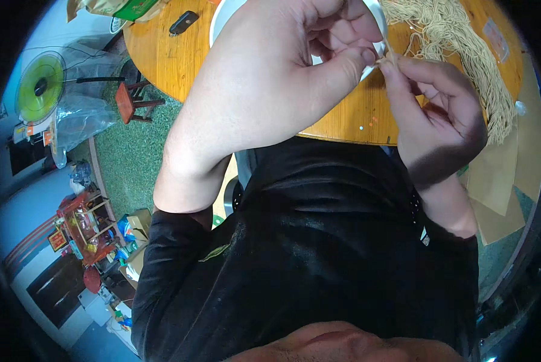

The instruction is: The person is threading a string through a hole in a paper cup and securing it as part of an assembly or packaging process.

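Above the near edge of the round wooden table [337, 123], my two hands meet at the fingertips. My left hand [304, 63] is closed, its thumb and fingers pinching a thin beige cord [389, 48]. From the other side my right hand [436, 99] pinches the same cord between thumb and forefinger, its other fingers curled in. How the cord runs between the fingertips is too small to make out. Behind my left hand stands a white basin [220, 25]; the hand hides most of it and whatever is inside.
A thick bundle of beige cord [464, 57] lies along the table's right side and hangs over its edge. A small dark object [183, 23] sits at the far left. Cardboard [494, 175] lies right of the table; a red stool [128, 102] and a green fan [40, 86] stand left.
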`<move>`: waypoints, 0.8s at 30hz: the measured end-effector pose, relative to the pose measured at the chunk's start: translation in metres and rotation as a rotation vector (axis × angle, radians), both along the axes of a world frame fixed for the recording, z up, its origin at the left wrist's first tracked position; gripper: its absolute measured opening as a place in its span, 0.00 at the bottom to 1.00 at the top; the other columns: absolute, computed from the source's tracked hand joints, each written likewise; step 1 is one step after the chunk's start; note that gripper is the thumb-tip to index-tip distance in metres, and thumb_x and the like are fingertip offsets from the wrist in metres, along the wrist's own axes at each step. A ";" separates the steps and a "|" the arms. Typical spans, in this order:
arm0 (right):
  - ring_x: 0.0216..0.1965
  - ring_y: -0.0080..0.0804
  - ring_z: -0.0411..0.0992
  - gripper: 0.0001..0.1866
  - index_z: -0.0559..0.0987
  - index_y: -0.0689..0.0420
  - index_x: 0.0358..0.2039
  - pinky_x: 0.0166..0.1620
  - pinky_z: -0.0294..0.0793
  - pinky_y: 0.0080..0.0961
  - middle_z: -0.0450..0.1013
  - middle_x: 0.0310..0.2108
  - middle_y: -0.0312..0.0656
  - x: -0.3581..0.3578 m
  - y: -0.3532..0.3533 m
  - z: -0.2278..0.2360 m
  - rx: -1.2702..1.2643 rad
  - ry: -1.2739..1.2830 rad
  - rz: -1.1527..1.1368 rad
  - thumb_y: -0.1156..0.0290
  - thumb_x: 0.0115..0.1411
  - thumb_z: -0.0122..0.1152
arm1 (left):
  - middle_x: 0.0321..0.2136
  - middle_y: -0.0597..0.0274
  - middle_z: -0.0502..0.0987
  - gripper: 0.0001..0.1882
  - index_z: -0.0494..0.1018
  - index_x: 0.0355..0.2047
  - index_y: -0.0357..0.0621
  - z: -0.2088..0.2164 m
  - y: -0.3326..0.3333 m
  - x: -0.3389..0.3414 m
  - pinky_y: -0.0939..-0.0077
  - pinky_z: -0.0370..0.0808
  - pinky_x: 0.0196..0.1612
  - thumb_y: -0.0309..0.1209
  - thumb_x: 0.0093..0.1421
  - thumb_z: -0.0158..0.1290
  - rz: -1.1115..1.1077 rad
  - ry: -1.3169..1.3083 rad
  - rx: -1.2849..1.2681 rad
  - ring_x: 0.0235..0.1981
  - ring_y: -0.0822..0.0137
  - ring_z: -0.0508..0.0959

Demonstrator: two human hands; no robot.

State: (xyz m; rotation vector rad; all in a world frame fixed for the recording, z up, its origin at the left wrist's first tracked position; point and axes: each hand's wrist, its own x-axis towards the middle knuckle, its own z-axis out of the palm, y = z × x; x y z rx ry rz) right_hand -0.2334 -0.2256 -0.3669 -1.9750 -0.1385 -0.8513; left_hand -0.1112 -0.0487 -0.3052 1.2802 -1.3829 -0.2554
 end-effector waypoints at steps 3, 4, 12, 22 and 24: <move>0.35 0.26 0.84 0.11 0.84 0.60 0.39 0.39 0.83 0.19 0.85 0.36 0.41 0.005 0.003 -0.014 0.067 -0.128 -0.055 0.85 0.58 0.75 | 0.35 0.66 0.79 0.08 0.76 0.43 0.36 0.012 0.002 -0.011 0.80 0.78 0.41 0.16 0.65 0.60 0.307 0.329 0.400 0.36 0.77 0.78; 0.35 0.26 0.84 0.11 0.84 0.60 0.39 0.39 0.83 0.19 0.85 0.36 0.41 0.006 0.004 -0.016 0.068 -0.127 -0.052 0.85 0.58 0.75 | 0.36 0.66 0.79 0.08 0.76 0.43 0.36 0.015 0.001 -0.012 0.81 0.77 0.41 0.16 0.65 0.60 0.331 0.371 0.455 0.36 0.78 0.78; 0.42 0.35 0.85 0.12 0.83 0.62 0.39 0.47 0.84 0.27 0.85 0.40 0.49 0.011 0.006 -0.017 0.085 -0.177 0.009 0.88 0.57 0.73 | 0.36 0.66 0.80 0.08 0.77 0.43 0.37 0.025 -0.005 -0.001 0.84 0.76 0.39 0.18 0.65 0.63 0.375 0.306 0.606 0.36 0.79 0.79; 0.41 0.33 0.85 0.11 0.83 0.62 0.41 0.46 0.84 0.25 0.86 0.40 0.46 0.006 0.001 -0.007 -0.045 -0.164 0.080 0.87 0.58 0.72 | 0.35 0.67 0.80 0.10 0.77 0.44 0.36 0.008 -0.002 0.010 0.82 0.78 0.42 0.16 0.64 0.63 0.190 0.184 0.255 0.36 0.78 0.78; 0.44 0.37 0.84 0.17 0.77 0.64 0.46 0.49 0.87 0.30 0.82 0.43 0.56 -0.002 0.001 -0.004 0.089 -0.054 0.147 0.94 0.59 0.67 | 0.35 0.68 0.79 0.10 0.77 0.44 0.36 -0.006 0.002 0.018 0.81 0.78 0.43 0.15 0.64 0.62 0.079 -0.053 0.021 0.36 0.78 0.78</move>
